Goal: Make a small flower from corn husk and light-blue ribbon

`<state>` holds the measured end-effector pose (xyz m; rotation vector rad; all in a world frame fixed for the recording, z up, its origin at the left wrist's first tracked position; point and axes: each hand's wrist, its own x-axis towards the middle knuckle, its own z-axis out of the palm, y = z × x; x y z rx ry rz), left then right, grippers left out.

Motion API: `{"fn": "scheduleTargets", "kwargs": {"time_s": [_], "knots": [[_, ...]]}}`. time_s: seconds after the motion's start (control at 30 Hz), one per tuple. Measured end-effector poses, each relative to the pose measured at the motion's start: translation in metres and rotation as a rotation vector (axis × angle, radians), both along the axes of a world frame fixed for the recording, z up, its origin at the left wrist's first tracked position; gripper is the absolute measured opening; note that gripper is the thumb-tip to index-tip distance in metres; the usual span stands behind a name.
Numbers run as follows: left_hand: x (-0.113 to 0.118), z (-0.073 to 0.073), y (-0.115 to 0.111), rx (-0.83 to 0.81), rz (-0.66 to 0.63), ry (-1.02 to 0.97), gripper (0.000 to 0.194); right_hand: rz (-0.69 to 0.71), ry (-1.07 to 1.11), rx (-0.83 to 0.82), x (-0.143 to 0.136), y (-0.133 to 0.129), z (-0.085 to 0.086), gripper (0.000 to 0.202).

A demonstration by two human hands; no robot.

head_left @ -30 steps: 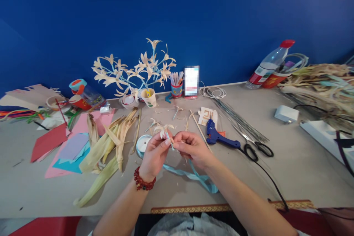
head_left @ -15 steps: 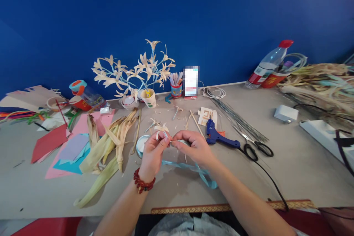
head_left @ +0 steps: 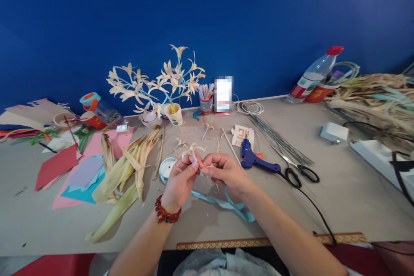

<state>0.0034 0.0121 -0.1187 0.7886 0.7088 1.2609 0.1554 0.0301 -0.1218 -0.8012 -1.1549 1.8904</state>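
Note:
My left hand (head_left: pixel 181 177), with a red bead bracelet at its wrist, pinches the stem of a small cream husk flower (head_left: pixel 193 150) whose petals rise above the fingertips. Right beside it, my right hand (head_left: pixel 224 171) has thumb and forefinger pressed together on light blue tape (head_left: pixel 239 210), close to the stem. The tape trails down in loops onto the table below the right hand. Its roll (head_left: pixel 167 167) lies just behind the left hand. Other small husk flowers (head_left: pixel 180 144) rest beyond the fingertips.
A blue glue gun (head_left: pixel 258 160) and black-handled scissors (head_left: pixel 299 173) lie to the right, near thin wires (head_left: pixel 278 134). Corn husks (head_left: pixel 121 185) and coloured paper (head_left: pixel 56 167) cover the left. Behind stand a cup (head_left: pixel 174 116) of husk flowers, a lit phone (head_left: pixel 223 95) and a bottle (head_left: pixel 312 79).
The flower between my left fingers has turned more upright, showing more petals. My right fingers have shifted slightly, and the blue tape below them now hangs in a different loop.

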Motion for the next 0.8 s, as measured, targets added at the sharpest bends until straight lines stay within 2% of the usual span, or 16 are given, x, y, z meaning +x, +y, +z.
{"fn": "scheduleTargets", "kwargs": {"time_s": [0.17,0.3,0.43,0.5,0.8], "knots": [[0.001,0.000,0.000,0.012,0.007,0.018,0.019,-0.033,-0.026,0.059,-0.001,-0.002,0.001,0.028],[0.001,-0.004,-0.001,0.048,0.088,0.094,0.014,-0.180,-0.161,0.283,0.000,-0.003,0.006,0.022],[0.001,-0.006,-0.002,0.049,0.150,0.168,0.014,-0.218,-0.304,0.439,0.003,-0.002,0.009,0.015],[0.001,-0.005,-0.002,0.047,0.157,0.179,0.015,-0.211,-0.317,0.442,0.003,-0.001,0.010,0.015],[0.002,0.003,-0.001,0.049,0.092,0.124,0.018,-0.139,-0.131,0.245,0.002,-0.001,0.009,0.019]]}}
